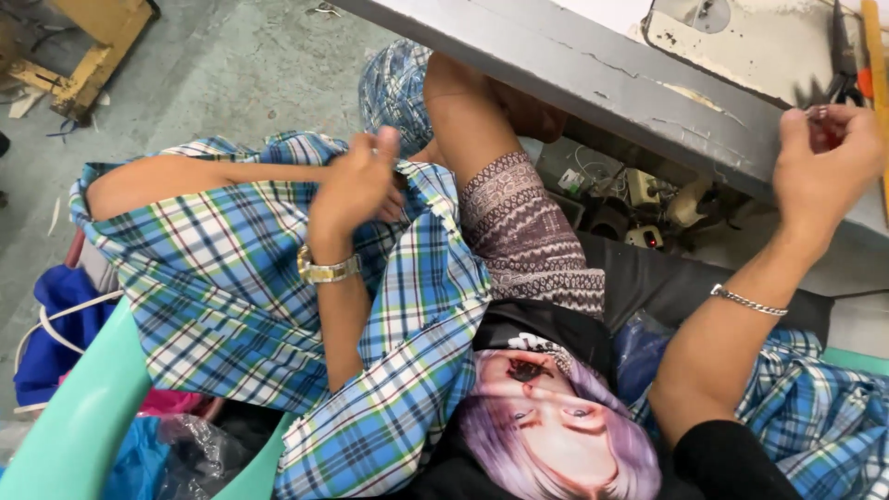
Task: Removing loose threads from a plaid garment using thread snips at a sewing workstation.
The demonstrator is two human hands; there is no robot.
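A blue, white and green plaid garment (213, 278) is draped over my lap and spills to the left. My left hand (356, 185), with a gold watch on the wrist, is closed on a fold of this plaid cloth near its upper edge. At the far right, my right hand (824, 157), with a silver chain bracelet at the wrist, is raised to the grey table edge (556, 65). Its fingertips pinch a small shiny thing (817, 113), too small to identify. Black scissors (843, 65) lie on the table top just above that hand.
Wiring and a motor (639, 199) sit under the table. My knee in patterned shorts (523, 231) rises in the middle. A teal plastic tub rim (74, 417) with blue cloth (56, 315) is at lower left. A yellow wooden frame (93, 46) lies on the concrete floor.
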